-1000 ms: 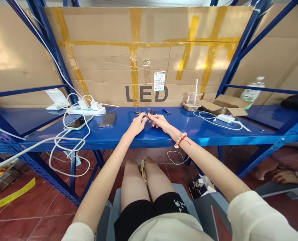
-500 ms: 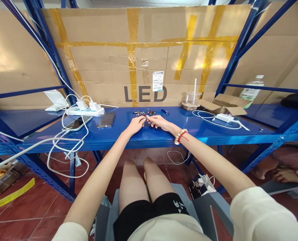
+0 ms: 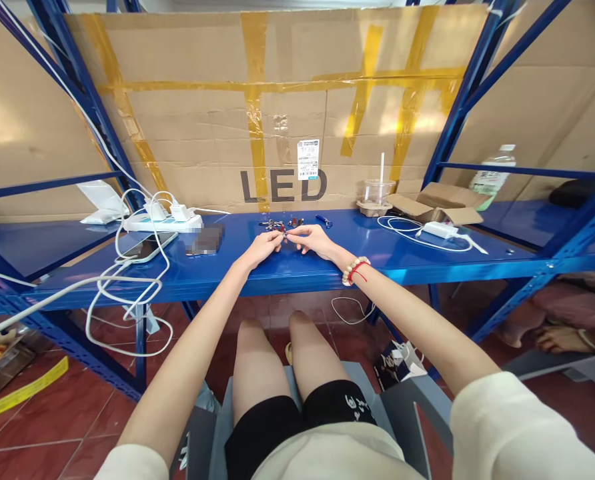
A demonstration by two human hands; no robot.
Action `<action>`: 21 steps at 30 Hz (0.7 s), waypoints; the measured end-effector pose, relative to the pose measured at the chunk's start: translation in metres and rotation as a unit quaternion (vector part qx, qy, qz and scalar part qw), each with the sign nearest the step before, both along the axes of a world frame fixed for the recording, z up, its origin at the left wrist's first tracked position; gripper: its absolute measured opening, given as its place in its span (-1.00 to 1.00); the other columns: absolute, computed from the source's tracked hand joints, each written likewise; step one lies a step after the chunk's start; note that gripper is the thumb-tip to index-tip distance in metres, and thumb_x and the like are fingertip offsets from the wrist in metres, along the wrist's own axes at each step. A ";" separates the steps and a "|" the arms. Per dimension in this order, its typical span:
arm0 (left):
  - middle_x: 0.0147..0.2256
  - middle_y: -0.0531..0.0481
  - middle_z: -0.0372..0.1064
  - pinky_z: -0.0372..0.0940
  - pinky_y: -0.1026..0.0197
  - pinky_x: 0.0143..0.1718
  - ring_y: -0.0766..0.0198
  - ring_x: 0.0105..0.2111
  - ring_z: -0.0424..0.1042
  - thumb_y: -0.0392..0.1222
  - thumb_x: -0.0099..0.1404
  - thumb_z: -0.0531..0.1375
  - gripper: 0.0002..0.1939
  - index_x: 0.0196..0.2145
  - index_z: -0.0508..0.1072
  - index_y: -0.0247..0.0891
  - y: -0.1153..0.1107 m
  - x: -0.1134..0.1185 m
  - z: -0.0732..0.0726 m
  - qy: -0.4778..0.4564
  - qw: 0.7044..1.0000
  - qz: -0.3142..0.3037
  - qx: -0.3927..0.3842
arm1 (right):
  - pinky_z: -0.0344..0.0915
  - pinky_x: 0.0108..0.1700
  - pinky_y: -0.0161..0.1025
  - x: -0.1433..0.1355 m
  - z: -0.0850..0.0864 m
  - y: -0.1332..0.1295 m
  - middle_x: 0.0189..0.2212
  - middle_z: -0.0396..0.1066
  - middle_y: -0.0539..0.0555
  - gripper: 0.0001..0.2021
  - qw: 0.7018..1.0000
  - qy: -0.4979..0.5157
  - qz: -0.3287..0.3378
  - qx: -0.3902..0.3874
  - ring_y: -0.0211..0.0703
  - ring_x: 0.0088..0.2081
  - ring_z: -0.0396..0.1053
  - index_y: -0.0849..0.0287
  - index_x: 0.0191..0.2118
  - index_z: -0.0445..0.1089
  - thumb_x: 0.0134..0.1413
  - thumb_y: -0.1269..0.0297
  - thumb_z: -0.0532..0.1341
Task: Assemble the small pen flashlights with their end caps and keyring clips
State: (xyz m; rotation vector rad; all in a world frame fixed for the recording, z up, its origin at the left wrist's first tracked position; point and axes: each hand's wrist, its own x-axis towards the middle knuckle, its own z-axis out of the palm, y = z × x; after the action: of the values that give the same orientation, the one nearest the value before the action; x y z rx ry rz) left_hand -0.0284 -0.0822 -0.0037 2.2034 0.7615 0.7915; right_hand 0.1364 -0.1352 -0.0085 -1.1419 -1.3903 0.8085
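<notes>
We note both hands point(image 3: 286, 244) above the desk point(image 3: 357, 257), fingertips pinched together on a small object point(image 3: 284, 235), mostly hidden, unidentifiable.

to your left lay a white power strip point(image 3: 163, 223) with plugs and looping cables, a phone point(image 3: 150, 247) just beside it; to your right, a lidded cup point(image 3: 376, 193) with straw, an open carton point(image 3: 440, 202), a white adapter point(image 3: 440, 231) and a bottle point(image 3: 494, 175).
</notes>
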 end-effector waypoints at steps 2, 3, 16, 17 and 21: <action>-0.58 0.10 0.25 0.11 0.28 -0.30 0.33 -0.45 0.24 -0.07 0.22 -0.02 -0.73 -0.45 0.36 -0.28 0.000 0.000 0.000 0.001 1.000 -0.005 0.005 | 0.23 -0.69 -0.49 -0.001 0.001 -0.001 -0.42 0.45 0.07 -0.76 1.000 0.002 0.001 -0.006 -0.46 -0.61 0.24 0.32 -0.33 0.47 -0.19 0.31 0.36; -0.57 0.10 0.26 0.11 0.28 -0.30 0.33 -0.45 0.25 -0.07 0.22 -0.01 -0.73 -0.47 0.36 -0.28 0.000 0.000 -0.001 0.003 1.000 -0.008 0.010 | 0.22 -0.69 -0.50 -0.001 0.002 -0.001 -0.43 0.45 0.07 -0.76 1.000 0.004 0.001 -0.009 -0.46 -0.61 0.24 0.32 -0.34 0.47 -0.21 0.31 0.37; -0.56 0.08 0.34 0.16 0.25 -0.30 0.30 -0.45 0.30 -0.11 0.21 0.00 -0.75 -0.39 0.41 -0.28 0.000 -0.001 -0.004 0.001 0.999 -0.006 0.031 | 0.17 -0.69 -0.49 -0.003 0.001 -0.003 -0.60 0.35 -0.03 -0.64 1.000 -0.017 0.003 0.001 -0.45 -0.64 0.21 0.33 -0.39 0.45 -0.35 0.18 0.42; -0.56 0.08 0.34 0.16 0.24 -0.30 0.30 -0.45 0.30 -0.11 0.21 0.01 -0.75 -0.35 0.42 -0.28 0.000 -0.001 -0.004 -0.005 1.000 -0.005 0.022 | 0.17 -0.69 -0.49 -0.002 0.001 -0.002 -0.59 0.36 -0.03 -0.65 1.000 -0.017 0.004 0.003 -0.45 -0.64 0.22 0.33 -0.38 0.45 -0.33 0.18 0.41; -0.59 0.10 0.32 0.17 0.24 -0.30 0.31 -0.47 0.32 -0.13 0.19 0.06 -0.70 -0.15 0.36 -0.29 -0.003 0.000 -0.004 -0.048 0.999 0.005 -0.008 | 0.19 -0.69 -0.49 -0.002 0.000 -0.001 -0.56 0.37 -0.01 -0.68 1.000 -0.017 0.014 0.007 -0.44 -0.62 0.23 0.31 -0.34 0.46 -0.25 0.21 0.38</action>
State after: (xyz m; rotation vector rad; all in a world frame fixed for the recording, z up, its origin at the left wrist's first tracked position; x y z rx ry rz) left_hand -0.0288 -0.0852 -0.0078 2.1336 0.7293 0.8862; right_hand 0.1347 -0.1361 -0.0088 -1.1321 -1.4406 0.8015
